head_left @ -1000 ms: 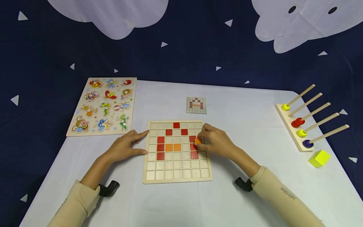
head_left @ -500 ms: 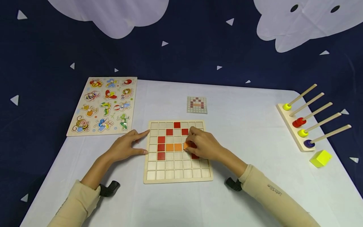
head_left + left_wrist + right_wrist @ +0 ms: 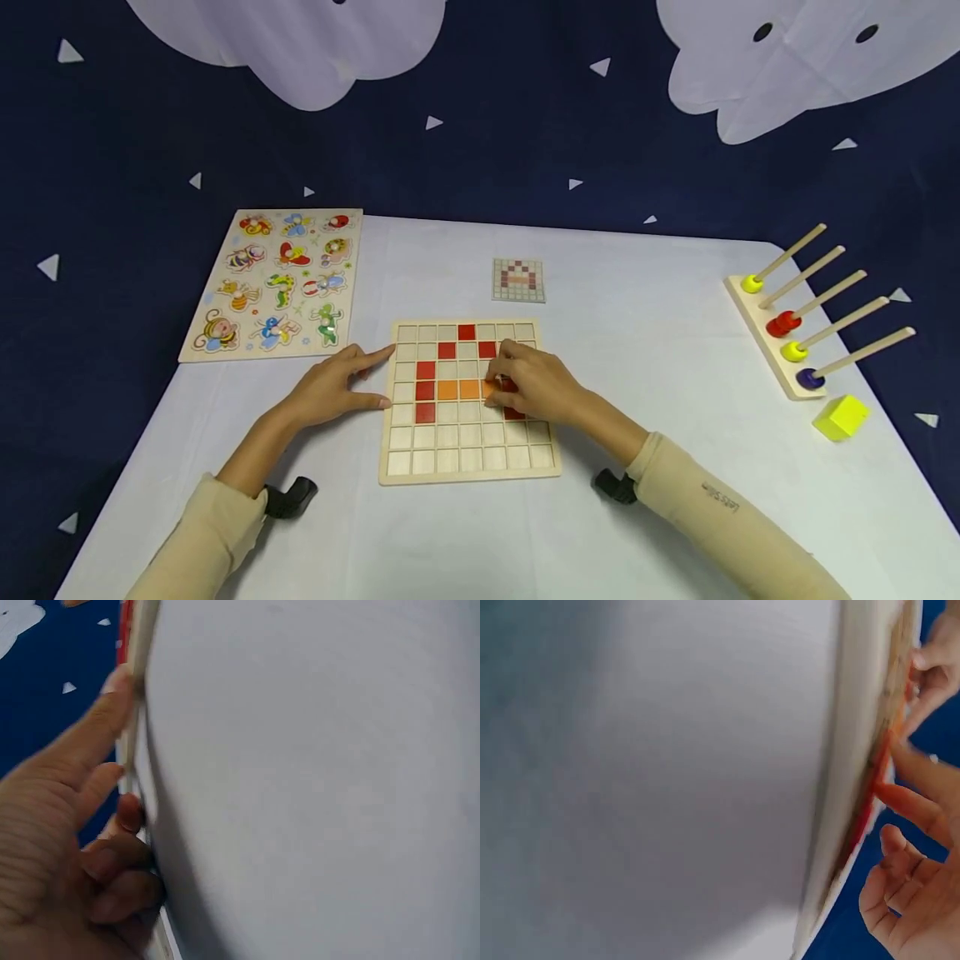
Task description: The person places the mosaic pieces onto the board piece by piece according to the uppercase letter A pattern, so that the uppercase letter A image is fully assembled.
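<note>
A wooden grid board (image 3: 470,480) lies flat on the white table. Red square tiles (image 3: 425,390) form an arch shape in its cells. Two orange tiles (image 3: 447,390) sit side by side in one row. My right hand (image 3: 542,385) pinches another orange tile (image 3: 489,389) over the cell just right of them, its fingers partly covering the tile and some red ones. At the board's left edge, my left hand (image 3: 330,387) touches the frame with spread thumb and index finger; its other fingers (image 3: 127,892) are curled in the left wrist view.
Behind the board lies a small pattern card (image 3: 518,280). An insect peg puzzle (image 3: 277,283) is at the back left. On the right stand a peg stacker (image 3: 776,337) with coloured beads and a yellow cube (image 3: 841,417). A dark blue cloth (image 3: 495,150) hangs behind the table.
My right hand has moved left over the board, bringing the orange tile from above the red column to the cell beside the two orange tiles. The left hand has stayed put.
</note>
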Tool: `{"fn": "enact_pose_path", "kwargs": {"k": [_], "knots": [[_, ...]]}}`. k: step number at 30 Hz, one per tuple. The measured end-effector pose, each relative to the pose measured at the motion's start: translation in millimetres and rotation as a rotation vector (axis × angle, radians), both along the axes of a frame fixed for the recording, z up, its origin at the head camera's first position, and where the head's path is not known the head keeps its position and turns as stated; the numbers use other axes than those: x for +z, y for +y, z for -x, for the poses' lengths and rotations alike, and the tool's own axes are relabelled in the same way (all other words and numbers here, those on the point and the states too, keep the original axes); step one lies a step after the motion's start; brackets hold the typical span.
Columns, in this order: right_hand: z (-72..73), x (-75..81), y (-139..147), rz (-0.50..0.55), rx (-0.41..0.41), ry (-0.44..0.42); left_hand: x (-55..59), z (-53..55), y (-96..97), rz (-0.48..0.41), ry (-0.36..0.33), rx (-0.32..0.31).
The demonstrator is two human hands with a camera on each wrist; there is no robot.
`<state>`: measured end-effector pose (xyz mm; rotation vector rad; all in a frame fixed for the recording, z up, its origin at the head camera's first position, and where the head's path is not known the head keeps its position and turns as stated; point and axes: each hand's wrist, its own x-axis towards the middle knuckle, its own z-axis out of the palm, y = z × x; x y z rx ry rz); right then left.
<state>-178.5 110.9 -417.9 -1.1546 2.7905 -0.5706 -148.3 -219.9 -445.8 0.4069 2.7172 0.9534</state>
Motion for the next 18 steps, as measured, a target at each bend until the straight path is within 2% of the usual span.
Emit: {"fn": "enact_pose_path", "kwargs": {"k": [2, 3, 5, 9, 12, 14, 15, 18], "knots": [[10.9, 9.4, 6, 0.013, -0.04, 0.008, 5.9, 7.0, 0.6, 0.019, 0.002, -0.017], [20.1, 16.8, 10, 0.024, -0.065, 0.027, 12.6, 12.8, 1.5, 0.032, 0.013, -0.021], [45.6, 38.2, 20, 0.05, -0.138, 0.066, 32.5, 31.1, 4.5, 0.079, 0.059, -0.012], [107.6, 87.3, 41, 0.012, -0.309, 0.138, 86.5, 84.5, 20.8, 0.212, 0.248, 0.078], [142.9, 109.2, 53, -0.092, -0.432, 0.13, 113.5, 124.0, 38.7, 0.39, 0.352, 0.14], [156.5, 114.2, 59, -0.163, -0.485, 0.124, 120.7, 142.4, 51.6, 0.487, 0.37, 0.163], [160.5, 114.3, 61, -0.188, -0.499, 0.124, 121.7, 148.5, 57.5, 0.521, 0.356, 0.172], [164.5, 113.4, 63, -0.215, -0.514, 0.123, 121.6, 155.1, 67.0, 0.541, 0.327, 0.183]]}}
